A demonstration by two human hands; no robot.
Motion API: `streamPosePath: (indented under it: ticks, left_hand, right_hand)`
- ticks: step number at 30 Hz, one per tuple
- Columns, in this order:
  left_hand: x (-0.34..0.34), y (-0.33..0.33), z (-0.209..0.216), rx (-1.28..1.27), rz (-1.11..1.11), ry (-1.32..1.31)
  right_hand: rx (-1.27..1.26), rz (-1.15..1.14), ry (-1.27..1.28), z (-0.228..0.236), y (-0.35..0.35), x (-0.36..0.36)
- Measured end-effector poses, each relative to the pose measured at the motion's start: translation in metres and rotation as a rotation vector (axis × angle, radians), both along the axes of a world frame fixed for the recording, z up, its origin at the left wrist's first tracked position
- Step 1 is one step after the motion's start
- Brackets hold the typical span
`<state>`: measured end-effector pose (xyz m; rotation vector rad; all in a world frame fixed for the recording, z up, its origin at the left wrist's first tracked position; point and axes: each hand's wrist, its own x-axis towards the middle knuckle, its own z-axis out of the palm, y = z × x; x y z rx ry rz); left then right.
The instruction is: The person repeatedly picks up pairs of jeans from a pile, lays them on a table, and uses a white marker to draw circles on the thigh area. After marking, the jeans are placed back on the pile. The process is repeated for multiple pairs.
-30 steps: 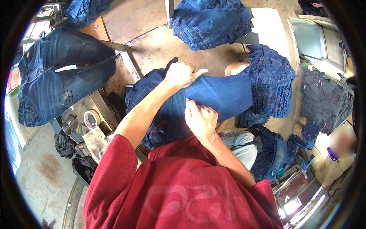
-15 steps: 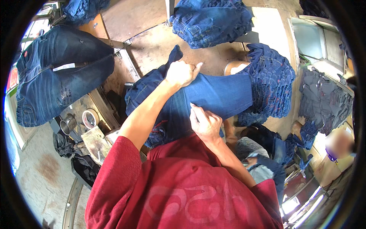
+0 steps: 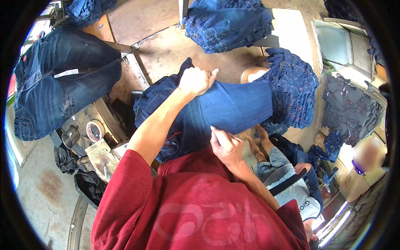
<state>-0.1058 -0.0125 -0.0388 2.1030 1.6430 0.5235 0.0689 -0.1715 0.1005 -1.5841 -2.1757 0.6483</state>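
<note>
Head view, left to right. Dark jeans (image 3: 62, 79) lie spread at the worktop's left edge. Left hand (image 3: 196, 81), fisted, clamps the blue jeans leg (image 3: 225, 108) mid-worktop; right hand (image 3: 227, 146) pinches its near edge. Judged soft, limp and moderately heavy, best gripped at hem or seam. Folded denim stack (image 3: 291, 87) sits at the right. The garment's waist is hidden under the left forearm.

Jeans (image 3: 225, 109) lower part hidden behind forearm, shirt.
</note>
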Motion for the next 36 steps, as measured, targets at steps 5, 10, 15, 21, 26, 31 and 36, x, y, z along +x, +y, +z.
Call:
streamPosePath:
  ticks: [5, 10, 15, 21, 26, 31, 36]
  left_hand:
    - [0.0, -0.001, -0.004, 0.004, -0.005, -0.023]
    - [0.0, -0.001, -0.003, -0.017, -0.011, -0.019]
    - [0.0, 0.001, 0.002, -0.057, -0.012, -0.006]
    - [0.0, -0.002, 0.001, -0.034, -0.008, 0.002]
    - [-0.001, -0.002, -0.001, 0.0, -0.019, 0.012]
    - [-0.001, -0.001, 0.0, -0.007, -0.02, 0.0]
    - [0.0, -0.003, -0.001, -0.019, 0.002, -0.004]
  right_hand:
    - [0.057, 0.021, -0.063, -0.015, 0.02, -0.015]
    - [0.022, 0.026, -0.117, 0.001, 0.011, -0.013]
    - [0.005, -0.029, -0.01, 0.004, 0.007, -0.008]
    - [0.028, 0.045, -0.054, -0.009, 0.02, -0.009]
    - [-0.058, 0.063, -0.083, 0.002, 0.013, -0.002]
    - [0.065, -0.016, 0.064, -0.009, 0.018, -0.006]
    - [0.002, 0.045, -0.089, -0.006, 0.016, -0.006]
